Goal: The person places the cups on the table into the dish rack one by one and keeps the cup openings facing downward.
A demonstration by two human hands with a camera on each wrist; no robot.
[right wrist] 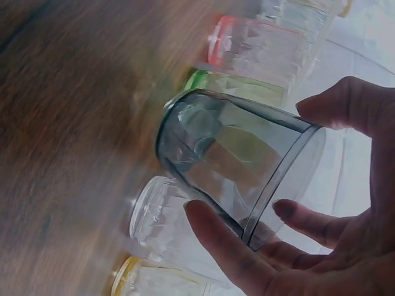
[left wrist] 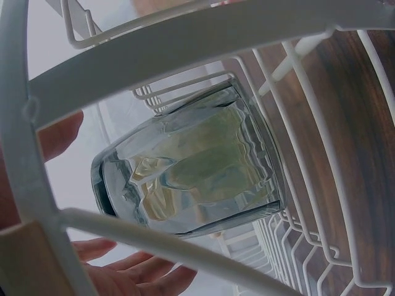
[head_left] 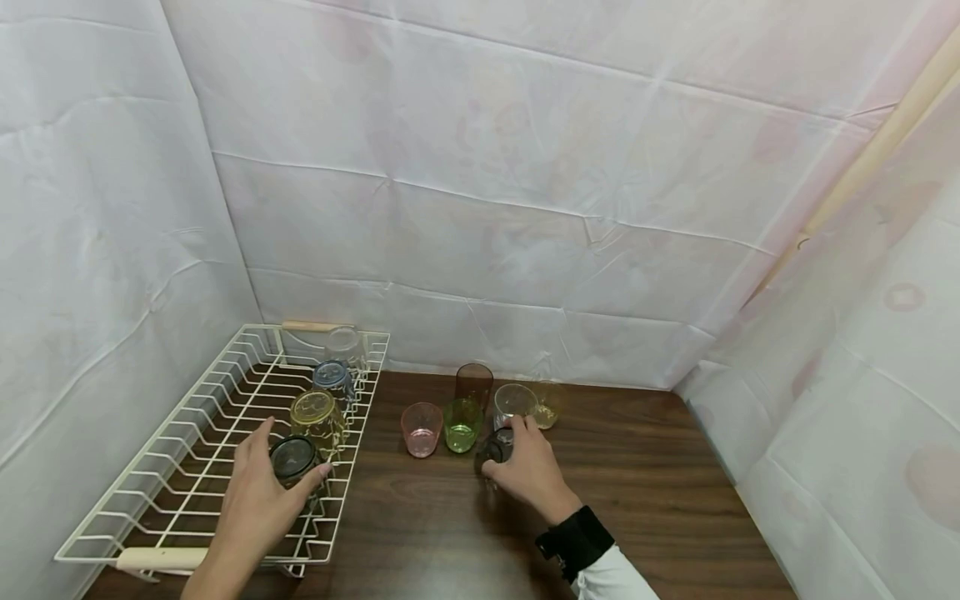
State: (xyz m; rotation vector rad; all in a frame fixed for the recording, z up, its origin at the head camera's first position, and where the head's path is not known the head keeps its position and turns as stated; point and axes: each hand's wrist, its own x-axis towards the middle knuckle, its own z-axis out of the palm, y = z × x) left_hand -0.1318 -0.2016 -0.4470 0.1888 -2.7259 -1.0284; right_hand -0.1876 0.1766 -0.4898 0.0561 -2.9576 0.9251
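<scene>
A grey drinking glass [head_left: 294, 460] stands upside down at the near right side of the white wire rack [head_left: 201, 467]. Around it my left hand [head_left: 255, 504] spreads thumb and fingers; the left wrist view shows gaps between the fingers [left wrist: 148, 274] and the glass wall. Over the table, my right hand [head_left: 534, 471] holds a second grey glass [right wrist: 228, 157], thumb on one side near the rim and fingers on the other. Its mouth faces the palm. Whether its base touches the wood cannot be told.
Behind the left hand, yellow [head_left: 318, 414], blue [head_left: 332, 377] and clear [head_left: 345, 342] glasses stand upside down in the rack. On the table [head_left: 420, 517] are pink [head_left: 422, 432], green [head_left: 462, 427], brown [head_left: 474, 382], clear [head_left: 513, 398] and amber [head_left: 546, 410] glasses. White cloth walls surround the table.
</scene>
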